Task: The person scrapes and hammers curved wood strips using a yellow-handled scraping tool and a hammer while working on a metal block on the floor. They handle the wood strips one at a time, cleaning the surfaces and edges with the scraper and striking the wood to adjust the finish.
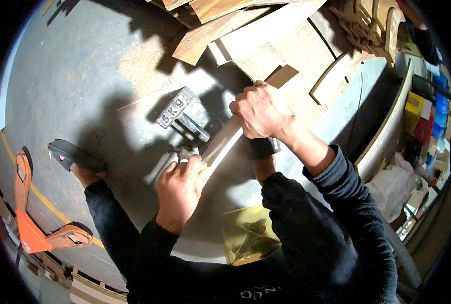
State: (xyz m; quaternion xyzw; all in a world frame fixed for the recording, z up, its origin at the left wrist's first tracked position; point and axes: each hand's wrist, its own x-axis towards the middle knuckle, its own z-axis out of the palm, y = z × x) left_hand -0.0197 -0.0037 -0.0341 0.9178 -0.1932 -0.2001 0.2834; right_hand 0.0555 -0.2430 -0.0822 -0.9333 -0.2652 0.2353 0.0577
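Note:
A pale, narrow wooden strip slants between my two hands above the floor. My right hand is closed round its upper far end. Lower down and to the left, my left hand is closed at its near end; a bit of yellow shows by the fingertips, too little to name. Just left of the strip stands a grey metal weight with a bar-like handle. A small metal piece beside my left hand is partly hidden.
Cut wooden boards are piled at the far side, with curved pieces stacked at far right. An orange pallet jack stands at left. A yellow translucent sheet or bag lies near my legs. Boxes and a plastic bag are at right.

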